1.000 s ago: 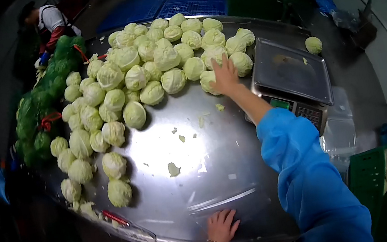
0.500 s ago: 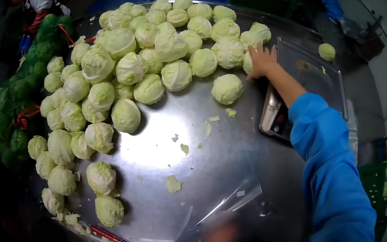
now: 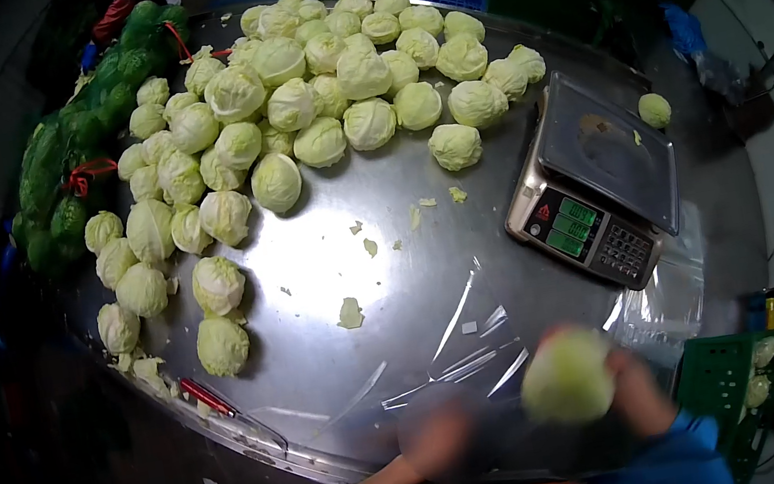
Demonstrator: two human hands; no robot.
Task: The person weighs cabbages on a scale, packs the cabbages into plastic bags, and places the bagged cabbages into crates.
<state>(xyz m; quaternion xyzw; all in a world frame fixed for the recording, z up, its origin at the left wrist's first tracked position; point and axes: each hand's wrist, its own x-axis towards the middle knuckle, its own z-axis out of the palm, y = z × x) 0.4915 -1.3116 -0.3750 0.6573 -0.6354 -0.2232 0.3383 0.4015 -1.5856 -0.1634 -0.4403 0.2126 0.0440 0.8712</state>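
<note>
Close to the front edge of the steel table, my right hand is wrapped round the right side of a cabbage, both blurred by motion. Left of it, my left hand is a smear over the table, and its fingers cannot be made out. Clear plastic film lies on the steel just beyond my hands. A single cabbage sits at the near side of the large cabbage pile.
The scale stands at the right with an empty pan. Green net sacks line the left side. A red-handled tool lies by the front left edge. A green crate is at lower right. Another person is partly visible at top left.
My right hand has come back from beside the scale to the front edge, now with a cabbage in it. My left hand stays near the front edge, blurred. The view has shifted.
</note>
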